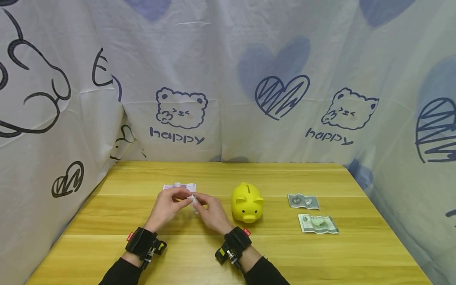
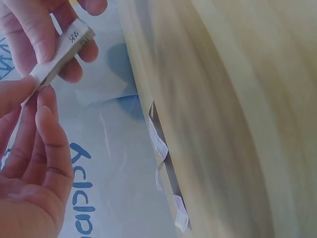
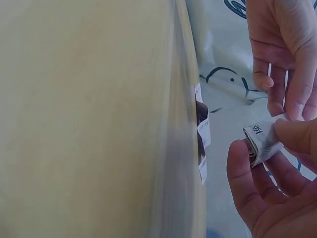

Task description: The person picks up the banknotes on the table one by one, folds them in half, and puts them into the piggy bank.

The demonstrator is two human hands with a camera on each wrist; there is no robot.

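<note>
In front of me both hands hold a small, tightly folded banknote [image 1: 194, 199] above the table. My left hand [image 1: 166, 206] pinches one end of it between thumb and fingertips, as the left wrist view shows. The right hand [image 1: 213, 213] grips the other end, its thumb on top and fingers underneath. Printed characters show on the pale outer face of the folded banknote [image 3: 263, 136], and its layered edge faces the right wrist camera. Just beyond the hands lies a creased pinkish-purple banknote [image 1: 178, 185], partly covered by them in the head view.
A yellow piggy bank [image 1: 247, 204] with a slot on top stands right of my right hand. Farther right, a grey-green banknote [image 1: 303, 201] and a green banknote [image 1: 318, 224] lie on the wooden table [image 1: 285, 257]. Printed cloth [image 1: 228, 79] hangs behind and beside the table.
</note>
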